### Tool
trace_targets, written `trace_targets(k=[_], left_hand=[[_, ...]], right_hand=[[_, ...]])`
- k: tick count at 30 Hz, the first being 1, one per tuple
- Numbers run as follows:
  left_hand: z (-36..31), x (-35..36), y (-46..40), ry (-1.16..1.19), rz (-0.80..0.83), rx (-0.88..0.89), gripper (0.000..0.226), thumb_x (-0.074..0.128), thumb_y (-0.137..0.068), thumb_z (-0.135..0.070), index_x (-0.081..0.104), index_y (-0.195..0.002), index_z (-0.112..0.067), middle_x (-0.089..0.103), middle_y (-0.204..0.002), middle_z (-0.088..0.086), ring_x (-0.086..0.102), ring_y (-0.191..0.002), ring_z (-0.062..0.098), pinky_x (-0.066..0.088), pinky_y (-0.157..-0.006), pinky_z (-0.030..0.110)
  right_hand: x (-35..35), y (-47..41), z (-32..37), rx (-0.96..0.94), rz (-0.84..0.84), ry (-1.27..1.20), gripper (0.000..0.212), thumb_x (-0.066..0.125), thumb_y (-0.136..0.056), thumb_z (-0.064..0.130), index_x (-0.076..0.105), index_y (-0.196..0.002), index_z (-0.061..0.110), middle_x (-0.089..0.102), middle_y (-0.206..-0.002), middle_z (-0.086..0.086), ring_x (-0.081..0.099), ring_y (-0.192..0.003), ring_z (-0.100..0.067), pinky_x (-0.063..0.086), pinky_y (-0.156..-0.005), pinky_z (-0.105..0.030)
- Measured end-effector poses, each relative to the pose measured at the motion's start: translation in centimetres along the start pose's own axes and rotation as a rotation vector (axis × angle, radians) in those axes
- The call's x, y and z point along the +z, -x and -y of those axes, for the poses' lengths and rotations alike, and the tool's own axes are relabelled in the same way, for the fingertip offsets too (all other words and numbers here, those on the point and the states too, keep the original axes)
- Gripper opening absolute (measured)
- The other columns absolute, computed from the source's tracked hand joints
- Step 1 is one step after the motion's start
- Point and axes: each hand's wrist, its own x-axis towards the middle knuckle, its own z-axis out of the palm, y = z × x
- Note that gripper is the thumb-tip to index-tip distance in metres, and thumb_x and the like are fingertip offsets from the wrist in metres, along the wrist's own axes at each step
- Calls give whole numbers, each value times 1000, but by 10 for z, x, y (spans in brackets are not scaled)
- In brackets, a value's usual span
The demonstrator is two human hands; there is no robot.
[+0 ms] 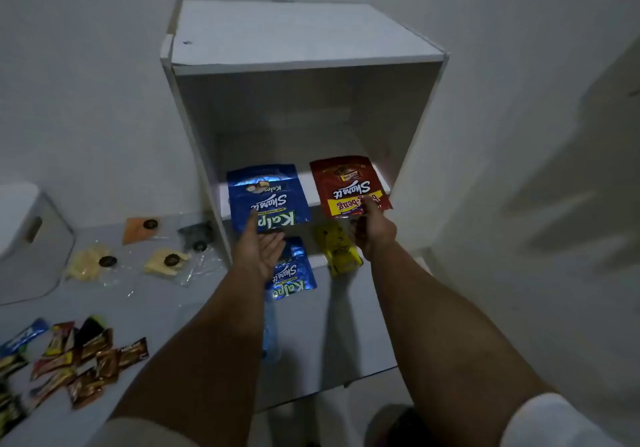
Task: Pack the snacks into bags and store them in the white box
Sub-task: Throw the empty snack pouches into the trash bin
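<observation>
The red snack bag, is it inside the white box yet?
Partly in. The red foil snack bag lies flat on the white box's shelf, its near edge overhanging, held by the right hand.

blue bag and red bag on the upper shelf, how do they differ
The blue bag lies on the left of the shelf, the red bag on the right. The blue bag reads Kalpa, while the red bag has a yellow band. The left hand touches the blue bag with straight fingers, while the right hand pinches the red bag's near edge. Both lie flat, print upside down, overhanging the shelf front.
</observation>
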Motion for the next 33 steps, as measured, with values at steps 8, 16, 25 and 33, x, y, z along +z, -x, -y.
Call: trace_targets(k=[8,16,25,33], left_hand=[[-11,9,-5,30,-57,-21,38,70,-93,-17,59,-126,-2,71,-102,19,72,-88,28,63,-71,33],[-4,-10,25,-201,-12,103,19,66,-95,-4,60,-112,-4,71,-112,21,72,-94,29,58,-89,36],[23,-57,58,-748,294,185,6,69,-92,-2,63,-92,-3,71,-105,25,71,-81,33,62,-68,38],[103,-119,78,-1268,512,181,18,69,-87,-2,69,-70,-9,73,-82,16,70,-75,28,61,-75,44]], right_hand=[[1,1,11,18,60,-151,27,75,-91,18,65,-113,5,79,-96,-15,78,-85,-30,62,-88,-49],[-36,57,0,-56,-59,-270,5,69,-90,3,65,-93,4,75,-96,-20,74,-75,-28,64,-61,-39],[-113,162,-64,-167,-318,-318,15,61,-93,-1,65,-90,13,73,-89,-11,69,-76,-25,55,-60,-34],[-208,242,-185,-75,-682,2,21,55,-89,3,67,-77,14,76,-94,-11,73,-83,-29,63,-80,-47]])
